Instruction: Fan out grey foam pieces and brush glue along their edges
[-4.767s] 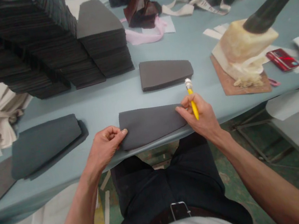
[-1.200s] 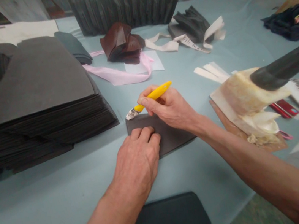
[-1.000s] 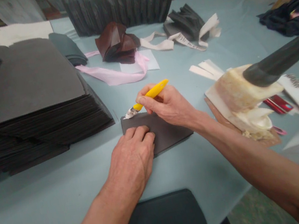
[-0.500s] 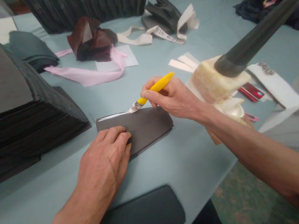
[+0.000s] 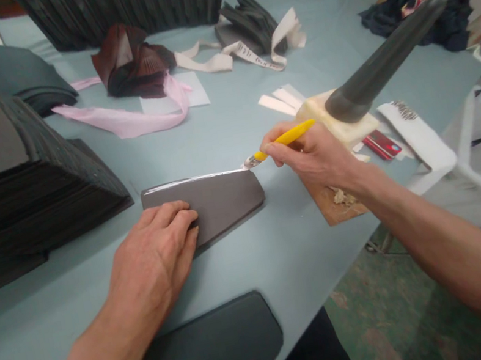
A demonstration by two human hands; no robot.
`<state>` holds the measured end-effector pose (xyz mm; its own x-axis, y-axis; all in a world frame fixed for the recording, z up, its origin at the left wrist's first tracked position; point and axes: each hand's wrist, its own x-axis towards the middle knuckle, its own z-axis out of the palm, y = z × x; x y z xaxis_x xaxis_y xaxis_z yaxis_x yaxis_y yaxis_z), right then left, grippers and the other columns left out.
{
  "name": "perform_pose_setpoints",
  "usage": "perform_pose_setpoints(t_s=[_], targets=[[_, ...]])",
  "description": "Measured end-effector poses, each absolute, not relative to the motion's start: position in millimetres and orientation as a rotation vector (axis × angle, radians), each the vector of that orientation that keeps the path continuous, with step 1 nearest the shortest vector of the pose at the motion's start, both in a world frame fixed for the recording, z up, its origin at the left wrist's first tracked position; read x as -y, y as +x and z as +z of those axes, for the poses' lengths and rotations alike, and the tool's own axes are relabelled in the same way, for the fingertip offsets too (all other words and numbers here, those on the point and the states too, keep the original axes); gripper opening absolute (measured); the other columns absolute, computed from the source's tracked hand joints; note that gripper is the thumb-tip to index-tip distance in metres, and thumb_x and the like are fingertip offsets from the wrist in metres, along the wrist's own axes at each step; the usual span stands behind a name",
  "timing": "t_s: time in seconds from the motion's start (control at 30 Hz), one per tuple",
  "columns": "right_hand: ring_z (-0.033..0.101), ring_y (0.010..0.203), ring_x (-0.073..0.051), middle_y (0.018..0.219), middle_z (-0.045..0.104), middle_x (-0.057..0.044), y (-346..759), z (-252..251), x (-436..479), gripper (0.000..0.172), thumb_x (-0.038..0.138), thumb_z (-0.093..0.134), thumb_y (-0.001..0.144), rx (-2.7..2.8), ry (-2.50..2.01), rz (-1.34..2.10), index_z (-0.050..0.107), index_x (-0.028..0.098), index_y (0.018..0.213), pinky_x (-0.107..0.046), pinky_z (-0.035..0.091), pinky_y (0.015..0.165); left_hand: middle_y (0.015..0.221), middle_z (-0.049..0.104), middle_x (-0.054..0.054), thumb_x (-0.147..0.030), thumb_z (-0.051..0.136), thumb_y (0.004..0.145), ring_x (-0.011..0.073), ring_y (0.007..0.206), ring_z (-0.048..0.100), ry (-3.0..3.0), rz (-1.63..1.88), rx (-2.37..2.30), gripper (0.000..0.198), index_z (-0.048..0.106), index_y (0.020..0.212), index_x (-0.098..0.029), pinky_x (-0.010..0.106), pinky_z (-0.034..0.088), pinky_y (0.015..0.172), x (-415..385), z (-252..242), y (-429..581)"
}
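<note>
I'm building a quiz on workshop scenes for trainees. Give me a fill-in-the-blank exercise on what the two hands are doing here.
1. The right hand holds a brush with a ____ handle.
2. The left hand lies flat on a grey cut piece that rests on the ____ table.
3. The brush tip touches the piece at its ____ edge, away from the person.
4. A ____ ribbon lies on the table beyond the piece.

Missing words: yellow; blue; far; pink
</note>
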<state>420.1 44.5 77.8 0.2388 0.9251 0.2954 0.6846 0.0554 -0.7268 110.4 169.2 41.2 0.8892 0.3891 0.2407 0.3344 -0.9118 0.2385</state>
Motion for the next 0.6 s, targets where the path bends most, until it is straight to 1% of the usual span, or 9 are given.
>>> perform_pose_setpoints(t_s=[0.1,0.17,0.23,0.33,0.4,0.53,0.6], targets=[[0.048,0.058,-0.009,0.074,0.066,0.002,418,90,-36,0.038,0.051,0.068,0.106,1.505,-1.721,0.291,0.074,0.020,0.085,-0.031,0.035,0.057,0.124,0.077,0.012,-0.038,0.039,0.112,0.0315,0.111,0.071,2.841,0.450,-0.532,0.040,0.075,0.115,-0.020,0.050,0.062,0.099,-169,42,111],[0.051,0.060,-0.011,0.071,0.065,0.001,408,98,-32,0.040,0.056,0.067,0.106,1.458,-1.710,0.252,0.074,0.021,0.088,-0.031,0.037,0.056,0.125,0.078,0.013,-0.036,0.039,0.112,0.0303,0.112,0.072,2.804,0.448,-0.511,0.041,0.076,0.115,-0.019,0.048,0.061,0.101,-172,44,109],[0.054,0.062,-0.013,0.069,0.064,0.000,392,104,-30,0.043,0.062,0.067,0.106,1.424,-1.656,0.254,0.075,0.023,0.088,-0.031,0.041,0.057,0.127,0.079,0.013,-0.034,0.038,0.111,0.0292,0.114,0.073,2.733,0.411,-0.485,0.041,0.076,0.118,-0.019,0.046,0.061,0.103,-178,47,106],[0.054,0.061,-0.013,0.067,0.062,0.000,361,106,-31,0.046,0.066,0.068,0.103,1.409,-1.558,0.335,0.074,0.024,0.088,-0.031,0.042,0.055,0.127,0.080,0.009,-0.030,0.038,0.107,0.0268,0.117,0.073,2.565,0.318,-0.467,0.042,0.074,0.127,-0.020,0.043,0.058,0.109,-194,54,100],[0.054,0.060,-0.013,0.068,0.063,0.000,338,102,-35,0.046,0.067,0.069,0.102,1.397,-1.515,0.415,0.075,0.024,0.088,-0.030,0.041,0.054,0.128,0.080,0.005,-0.029,0.042,0.102,0.0234,0.114,0.074,2.438,0.245,-0.490,0.043,0.073,0.131,-0.022,0.039,0.056,0.110,-207,59,97],[0.055,0.061,-0.013,0.069,0.064,0.001,298,91,-45,0.048,0.071,0.070,0.100,1.417,-1.460,0.631,0.076,0.024,0.092,-0.029,0.042,0.055,0.123,0.080,0.001,-0.025,0.045,0.094,0.0211,0.115,0.073,2.258,0.146,-0.430,0.043,0.075,0.125,-0.022,0.035,0.054,0.111,-225,63,97],[0.055,0.062,-0.013,0.071,0.064,0.001,284,86,-50,0.046,0.069,0.069,0.102,1.468,-1.430,0.710,0.075,0.024,0.093,-0.029,0.043,0.057,0.121,0.080,0.001,-0.023,0.045,0.092,0.0209,0.115,0.073,2.218,0.138,-0.403,0.044,0.076,0.122,-0.021,0.034,0.054,0.111,-228,64,98]])
